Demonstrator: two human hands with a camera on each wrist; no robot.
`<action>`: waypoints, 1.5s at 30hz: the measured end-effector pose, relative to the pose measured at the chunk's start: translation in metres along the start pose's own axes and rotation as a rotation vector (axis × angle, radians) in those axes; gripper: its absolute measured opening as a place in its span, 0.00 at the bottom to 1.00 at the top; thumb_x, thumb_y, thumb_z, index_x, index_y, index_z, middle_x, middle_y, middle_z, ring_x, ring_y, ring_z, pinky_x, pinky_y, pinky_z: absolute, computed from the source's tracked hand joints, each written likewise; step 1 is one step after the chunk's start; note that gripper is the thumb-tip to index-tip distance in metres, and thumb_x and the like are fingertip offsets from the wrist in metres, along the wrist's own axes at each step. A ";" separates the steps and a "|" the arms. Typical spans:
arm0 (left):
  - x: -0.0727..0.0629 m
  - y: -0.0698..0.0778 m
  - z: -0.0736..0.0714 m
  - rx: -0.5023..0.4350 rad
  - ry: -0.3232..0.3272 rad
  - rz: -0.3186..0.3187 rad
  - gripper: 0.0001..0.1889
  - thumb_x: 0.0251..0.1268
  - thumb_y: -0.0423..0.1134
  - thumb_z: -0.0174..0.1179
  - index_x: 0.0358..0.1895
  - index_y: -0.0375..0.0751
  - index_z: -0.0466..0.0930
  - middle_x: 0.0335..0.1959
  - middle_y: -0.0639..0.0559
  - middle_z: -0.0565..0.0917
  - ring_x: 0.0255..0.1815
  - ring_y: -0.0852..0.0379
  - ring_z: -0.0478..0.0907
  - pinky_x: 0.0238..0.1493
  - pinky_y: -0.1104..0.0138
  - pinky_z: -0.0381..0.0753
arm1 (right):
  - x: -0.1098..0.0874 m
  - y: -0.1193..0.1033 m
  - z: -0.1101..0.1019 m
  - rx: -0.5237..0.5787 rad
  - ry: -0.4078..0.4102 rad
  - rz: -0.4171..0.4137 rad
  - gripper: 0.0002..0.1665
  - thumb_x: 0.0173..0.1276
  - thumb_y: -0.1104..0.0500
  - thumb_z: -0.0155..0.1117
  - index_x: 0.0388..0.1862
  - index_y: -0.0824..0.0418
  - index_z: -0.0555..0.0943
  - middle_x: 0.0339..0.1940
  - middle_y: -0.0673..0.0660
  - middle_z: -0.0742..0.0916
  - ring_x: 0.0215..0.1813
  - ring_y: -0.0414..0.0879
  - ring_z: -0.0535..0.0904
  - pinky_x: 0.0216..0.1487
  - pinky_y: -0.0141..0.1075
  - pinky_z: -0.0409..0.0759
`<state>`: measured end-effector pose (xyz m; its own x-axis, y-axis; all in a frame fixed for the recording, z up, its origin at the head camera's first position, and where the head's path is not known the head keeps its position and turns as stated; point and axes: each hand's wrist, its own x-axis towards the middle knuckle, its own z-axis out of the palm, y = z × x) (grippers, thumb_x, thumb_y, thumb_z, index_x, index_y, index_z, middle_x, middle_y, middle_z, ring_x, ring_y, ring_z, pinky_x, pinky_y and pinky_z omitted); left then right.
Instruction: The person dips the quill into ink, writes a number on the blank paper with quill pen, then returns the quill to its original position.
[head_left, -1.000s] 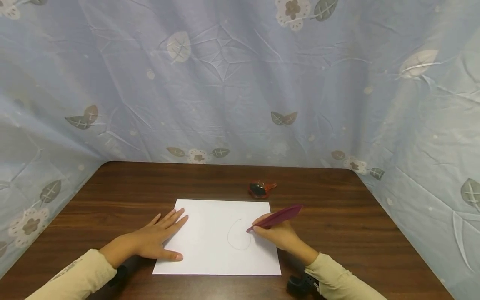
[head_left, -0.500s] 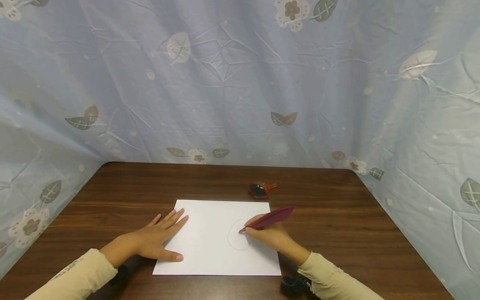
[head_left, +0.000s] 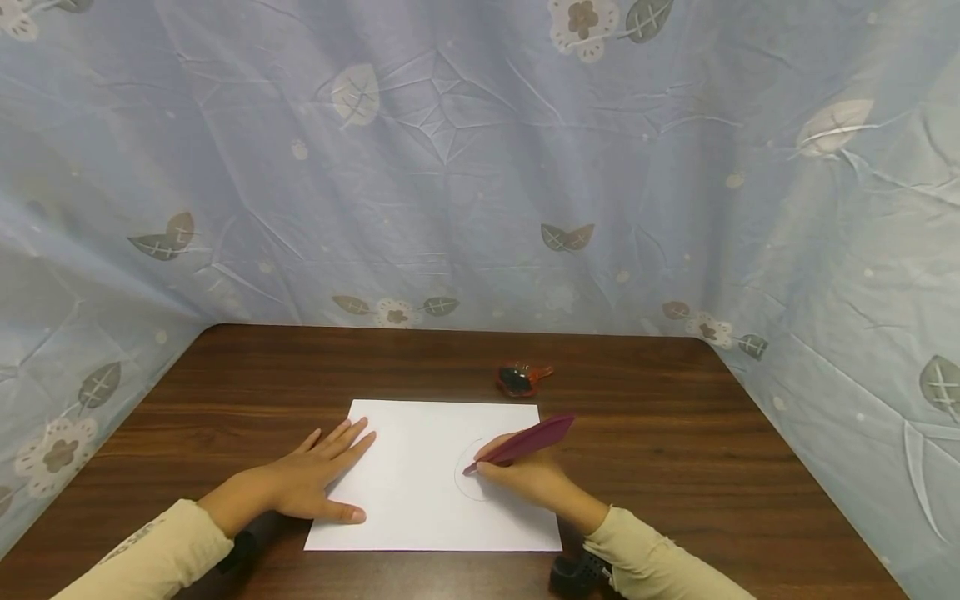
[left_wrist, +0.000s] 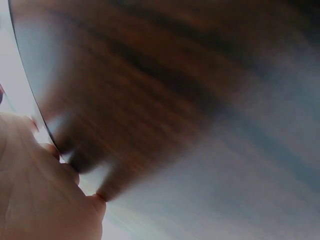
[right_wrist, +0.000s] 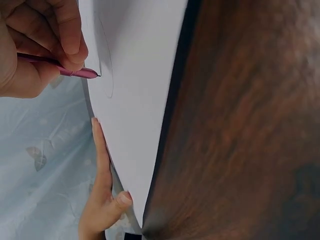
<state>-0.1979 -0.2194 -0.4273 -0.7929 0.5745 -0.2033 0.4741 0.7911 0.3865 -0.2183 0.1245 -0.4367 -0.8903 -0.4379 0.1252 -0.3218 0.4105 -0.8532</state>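
- Paper (head_left: pixel 405 517): one white sheet, lying flat on the worktop (head_left: pixel 262 383), near its front and about mid-way across.
- Drawn line (head_left: pixel 455 477): one thin, rounded curve on the right half of the sheet, partly hidden by the writing hand; whether it closes, cannot tell.
- Pen (head_left: pixel 531 442): purple, feather-shaped, slanting up to the right; tip inside the curve, near its left side. Contact with the paper not certain.
- Right hand (head_left: pixel 534 481): fingers bent in a pinch on the pen, low on its shaft.
- Left hand (head_left: pixel 303 486): fingers straight and spread, holding nothing; laid over the left edge of the paper, thumb near the near-left corner.
- Red object (head_left: pixel 517 379): translucent with a dark part, beyond the paper's far edge, to the right; kind unclear.
- Step in hand, as judged: drawing within the curve.
- Next move, as judged: calls for light, controlled tip pressure, and a steadying left palm against paper slip.
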 end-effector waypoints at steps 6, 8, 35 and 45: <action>0.000 0.000 0.001 -0.009 0.003 0.006 0.56 0.54 0.71 0.57 0.77 0.41 0.42 0.78 0.39 0.37 0.77 0.35 0.34 0.67 0.32 0.35 | -0.002 -0.004 0.002 -0.024 -0.029 -0.015 0.07 0.60 0.60 0.69 0.36 0.60 0.87 0.34 0.53 0.89 0.33 0.31 0.76 0.35 0.24 0.73; 0.000 0.000 0.002 -0.008 0.006 0.008 0.56 0.54 0.71 0.57 0.77 0.41 0.42 0.78 0.39 0.37 0.77 0.35 0.35 0.67 0.32 0.36 | -0.004 -0.005 0.003 -0.040 -0.037 -0.008 0.06 0.61 0.59 0.69 0.36 0.59 0.86 0.34 0.51 0.88 0.33 0.32 0.75 0.35 0.24 0.73; -0.001 0.000 0.001 -0.004 0.005 0.012 0.56 0.54 0.71 0.56 0.77 0.41 0.42 0.78 0.38 0.37 0.77 0.34 0.35 0.67 0.32 0.35 | 0.007 -0.013 -0.008 0.102 0.069 0.060 0.11 0.62 0.58 0.69 0.40 0.62 0.86 0.35 0.56 0.89 0.32 0.36 0.78 0.32 0.27 0.75; 0.000 0.000 0.001 -0.004 0.004 0.013 0.56 0.55 0.71 0.56 0.77 0.41 0.42 0.78 0.38 0.37 0.77 0.34 0.35 0.67 0.32 0.36 | 0.017 -0.008 -0.026 0.250 0.108 0.072 0.17 0.63 0.62 0.67 0.47 0.72 0.81 0.40 0.63 0.88 0.39 0.43 0.85 0.44 0.35 0.84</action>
<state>-0.1972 -0.2195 -0.4280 -0.7881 0.5838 -0.1951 0.4825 0.7828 0.3929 -0.2392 0.1343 -0.4149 -0.9416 -0.3211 0.1016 -0.1790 0.2214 -0.9586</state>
